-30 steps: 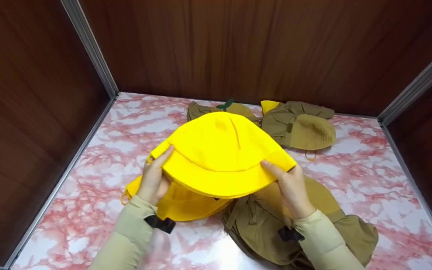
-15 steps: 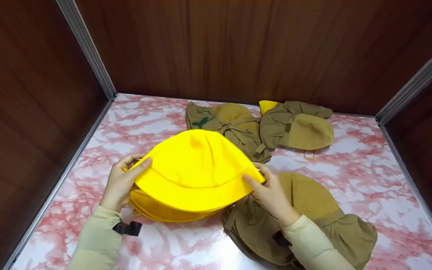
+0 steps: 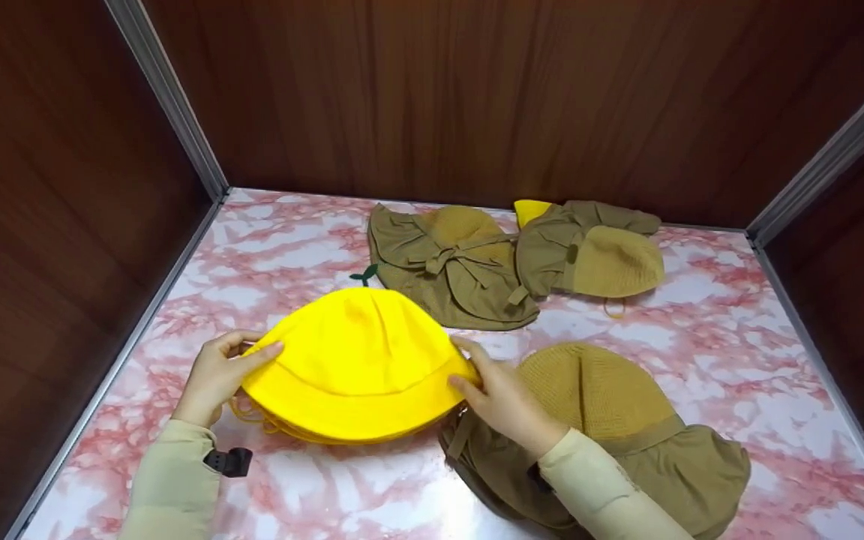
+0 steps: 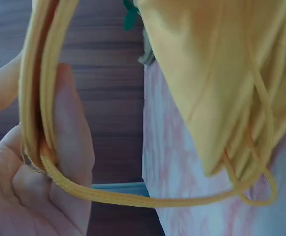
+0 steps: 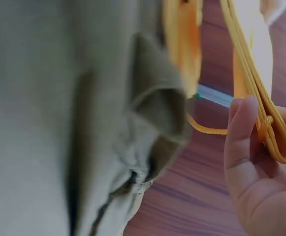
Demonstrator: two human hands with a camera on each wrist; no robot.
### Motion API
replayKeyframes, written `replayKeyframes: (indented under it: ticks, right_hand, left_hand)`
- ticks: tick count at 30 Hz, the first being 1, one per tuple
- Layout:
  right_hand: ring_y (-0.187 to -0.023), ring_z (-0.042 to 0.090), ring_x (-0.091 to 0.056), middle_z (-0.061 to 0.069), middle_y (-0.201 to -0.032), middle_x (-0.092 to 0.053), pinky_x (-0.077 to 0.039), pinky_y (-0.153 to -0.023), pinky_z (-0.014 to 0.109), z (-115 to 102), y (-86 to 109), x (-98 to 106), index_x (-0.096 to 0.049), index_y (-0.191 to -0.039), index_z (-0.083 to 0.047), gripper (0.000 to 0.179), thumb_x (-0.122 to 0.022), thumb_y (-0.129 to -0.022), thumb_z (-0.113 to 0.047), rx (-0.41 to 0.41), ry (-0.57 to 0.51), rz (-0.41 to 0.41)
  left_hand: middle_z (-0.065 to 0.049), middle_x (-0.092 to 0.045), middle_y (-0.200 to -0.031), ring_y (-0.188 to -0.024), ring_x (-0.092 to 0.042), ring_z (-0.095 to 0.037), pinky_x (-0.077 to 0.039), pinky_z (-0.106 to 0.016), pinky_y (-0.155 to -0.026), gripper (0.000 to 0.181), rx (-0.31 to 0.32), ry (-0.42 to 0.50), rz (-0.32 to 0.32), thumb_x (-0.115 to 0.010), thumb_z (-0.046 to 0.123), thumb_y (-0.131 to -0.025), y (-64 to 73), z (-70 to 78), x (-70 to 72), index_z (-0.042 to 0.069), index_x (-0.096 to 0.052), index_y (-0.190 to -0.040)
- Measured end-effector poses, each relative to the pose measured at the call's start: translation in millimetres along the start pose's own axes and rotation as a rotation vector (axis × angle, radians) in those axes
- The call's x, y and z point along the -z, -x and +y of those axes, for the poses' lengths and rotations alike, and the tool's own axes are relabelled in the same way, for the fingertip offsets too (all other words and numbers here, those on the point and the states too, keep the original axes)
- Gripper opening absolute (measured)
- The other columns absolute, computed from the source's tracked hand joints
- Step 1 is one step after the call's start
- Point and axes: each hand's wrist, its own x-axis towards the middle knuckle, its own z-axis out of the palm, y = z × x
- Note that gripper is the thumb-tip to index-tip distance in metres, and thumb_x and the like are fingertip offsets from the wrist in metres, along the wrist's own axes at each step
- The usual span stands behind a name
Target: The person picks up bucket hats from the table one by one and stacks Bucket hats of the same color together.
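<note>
A bright yellow bucket hat [image 3: 361, 349] with a green sprout on its crown lies over other yellow hats [image 4: 241, 142], whose layered brims and cords show in the left wrist view. My left hand [image 3: 214, 375] pinches its brim at the left end, thumb on top and fingers beneath. At the right end my right hand [image 3: 503, 397] pinches the same brim. In the right wrist view the folded brim [image 5: 261, 98] sits between thumb and fingers. How many hats lie underneath is hidden.
Khaki sun hats [image 3: 597, 397] lie at the right, partly under my right forearm. More khaki hats [image 3: 462, 262] lie near the back wall, with a yellow corner [image 3: 531, 211] showing behind them. Dark wooden panels [image 3: 477, 97] enclose the marbled tabletop [image 3: 289, 232].
Both hands have carried the yellow hat down and to the left, onto the other yellow hats. The khaki hats at the back have come into fuller view and have not moved.
</note>
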Motion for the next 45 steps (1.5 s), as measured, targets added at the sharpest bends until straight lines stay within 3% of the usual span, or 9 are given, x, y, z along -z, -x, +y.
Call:
replayKeyframes:
  ticks: [4, 12, 20, 27, 29, 32, 40, 45]
  right_hand:
    - [-0.069, 0.02, -0.061, 0.016, -0.087, -0.07, -0.055, -0.067, 0.035, 3.0, -2.4, -10.2, -0.047, -0.138, 0.002, 0.051, -0.067, -0.095, -0.014, 0.062, 0.22, -0.022]
    - [-0.085, 0.031, -0.07, 0.019, -0.1, -0.072, -0.059, -0.077, 0.042, 7.8, -5.7, -19.8, -0.049, -0.138, 0.001, 0.052, -0.069, -0.093, -0.014, 0.087, 0.366, -0.049]
    - [-0.088, 0.034, -0.068, 0.018, -0.104, -0.07, -0.059, -0.079, 0.044, 10.2, -8.8, -22.2, -0.057, -0.134, -0.001, 0.045, -0.069, -0.092, -0.011, 0.08, 0.407, -0.046]
    - [-0.08, 0.032, -0.066, 0.017, -0.098, -0.067, -0.059, -0.073, 0.042, 13.7, -11.1, -24.7, -0.06, -0.133, -0.003, 0.044, -0.071, -0.091, -0.01, 0.056, 0.437, -0.071]
    - [-0.078, 0.031, -0.066, 0.016, -0.096, -0.066, -0.058, -0.071, 0.041, 15.0, -11.7, -26.5, -0.061, -0.132, -0.003, 0.043, -0.071, -0.09, -0.01, 0.046, 0.439, -0.081]
    - [-0.075, 0.029, -0.064, 0.015, -0.094, -0.064, -0.058, -0.069, 0.04, 16.4, -12.1, -28.9, -0.062, -0.131, -0.003, 0.042, -0.071, -0.09, -0.01, 0.037, 0.44, -0.095]
    - [-0.078, 0.032, -0.066, 0.015, -0.097, -0.064, -0.058, -0.072, 0.041, 20.1, -11.4, -34.2, -0.064, -0.118, -0.003, 0.032, -0.073, -0.089, -0.009, 0.055, 0.445, -0.069]
    - [-0.076, 0.032, -0.064, 0.017, -0.099, -0.062, -0.058, -0.072, 0.042, 20.5, -11.0, -34.6, -0.064, -0.122, 0.0, 0.031, -0.068, -0.093, -0.008, 0.052, 0.462, -0.085]
  left_hand:
    - [-0.009, -0.061, -0.103, -0.078, -0.061, -0.013, -0.056, -0.021, -0.067, 0.06, 0.01, -0.068, -0.004, -0.074, 0.044, -0.087, -2.7, -8.1, 2.3, 0.003, -0.061, -0.129]
    - [-0.016, -0.064, -0.105, -0.084, -0.06, -0.021, -0.055, -0.03, -0.061, 0.057, 0.003, -0.23, 0.013, -0.073, 0.046, -0.088, -7.2, -22.2, -0.6, 0.003, -0.064, -0.125]
    - [-0.026, -0.063, -0.118, -0.109, -0.057, -0.04, -0.048, -0.051, -0.094, 0.052, -0.022, -0.336, 0.024, -0.064, 0.042, -0.095, -9.9, -29.5, -9.2, 0.001, -0.061, -0.128]
    - [-0.029, -0.059, -0.127, -0.108, -0.06, -0.041, -0.057, -0.048, -0.081, 0.053, 0.012, -0.393, 0.02, -0.058, 0.041, -0.098, -14.7, -34.8, -18.8, 0.002, -0.055, -0.134]
    - [-0.028, -0.058, -0.128, -0.109, -0.06, -0.041, -0.056, -0.05, -0.084, 0.052, 0.015, -0.43, 0.025, -0.056, 0.04, -0.099, -15.9, -36.6, -21.5, 0.003, -0.054, -0.135]
    - [-0.027, -0.059, -0.128, -0.116, -0.056, -0.042, -0.046, -0.057, -0.097, 0.051, 0.01, -0.517, 0.046, -0.054, 0.04, -0.1, -17.8, -38.6, -25.4, 0.004, -0.055, -0.135]
    - [-0.025, -0.059, -0.13, -0.121, -0.049, -0.048, -0.045, -0.062, -0.095, 0.047, 0.041, -0.571, 0.083, -0.053, 0.038, -0.101, -20.3, -41.0, -33.6, 0.007, -0.055, -0.137]
    - [-0.024, -0.058, -0.131, -0.119, -0.05, -0.047, -0.046, -0.063, -0.093, 0.049, 0.055, -0.605, 0.103, -0.052, 0.041, -0.101, -18.9, -38.6, -36.4, 0.009, -0.054, -0.138]
